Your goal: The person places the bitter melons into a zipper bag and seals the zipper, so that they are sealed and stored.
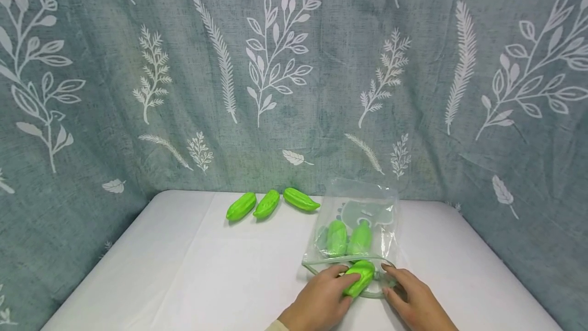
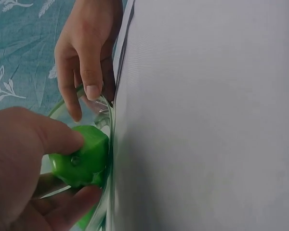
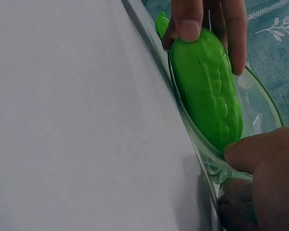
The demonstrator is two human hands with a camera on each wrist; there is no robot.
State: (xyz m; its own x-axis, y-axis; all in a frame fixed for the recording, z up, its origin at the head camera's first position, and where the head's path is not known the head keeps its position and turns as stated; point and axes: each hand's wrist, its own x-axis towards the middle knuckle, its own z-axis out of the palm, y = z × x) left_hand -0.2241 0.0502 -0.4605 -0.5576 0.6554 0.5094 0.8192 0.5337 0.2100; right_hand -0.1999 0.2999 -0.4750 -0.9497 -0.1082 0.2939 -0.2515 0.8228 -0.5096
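Observation:
My left hand (image 1: 323,295) grips a ribbed green toy cucumber (image 1: 360,277) between thumb and fingers, at the mouth of a clear zip bag (image 1: 388,241). In the right wrist view this cucumber (image 3: 207,91) points into the bag's gaping mouth. My right hand (image 1: 415,298) pinches the right side of the bag's green rim (image 2: 111,113), holding it apart from the other side. Inside the bag lie two more green cucumbers (image 1: 337,238), side by side. The left wrist view shows the held cucumber's rounded end (image 2: 84,156) under the thumb.
Three more green cucumbers (image 1: 266,204) lie along the back of the white table (image 1: 206,269), left of the bag. A grey-green curtain (image 1: 275,91) with white leaf prints hangs behind and along both sides.

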